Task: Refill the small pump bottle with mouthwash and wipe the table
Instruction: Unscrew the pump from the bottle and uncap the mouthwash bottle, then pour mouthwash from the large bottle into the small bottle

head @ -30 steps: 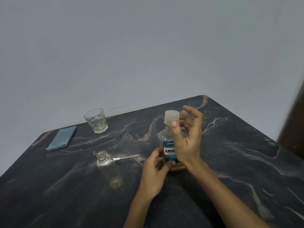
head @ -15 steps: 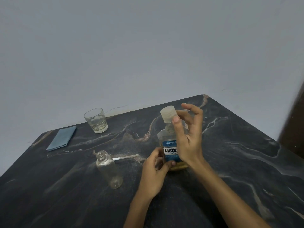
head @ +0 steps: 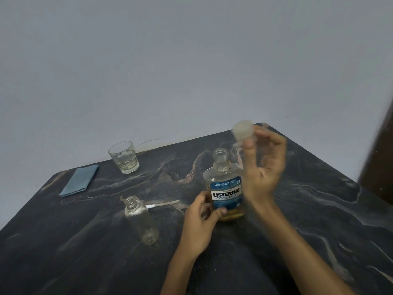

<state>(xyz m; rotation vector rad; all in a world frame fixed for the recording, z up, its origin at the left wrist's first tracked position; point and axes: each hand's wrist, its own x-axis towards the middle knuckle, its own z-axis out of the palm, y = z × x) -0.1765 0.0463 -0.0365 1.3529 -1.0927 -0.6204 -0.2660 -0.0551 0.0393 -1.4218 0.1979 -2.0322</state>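
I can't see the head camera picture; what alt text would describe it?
A person's right hand lifts the cap off a mouthwash bottle, which the left hand steadies on a dark marble table. To the left stand an open small clear bottle, a glass and a folded blue cloth.

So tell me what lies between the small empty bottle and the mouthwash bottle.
In the head view, a thin white dip tube lies on the table between the small empty bottle and the mouthwash bottle, beside the left hand.

Your right hand [head: 262, 167] now lifts the cap [head: 243, 129] clear of the mouthwash bottle [head: 225, 184], up and to the right, leaving the bottle's neck open where the cap sat before.
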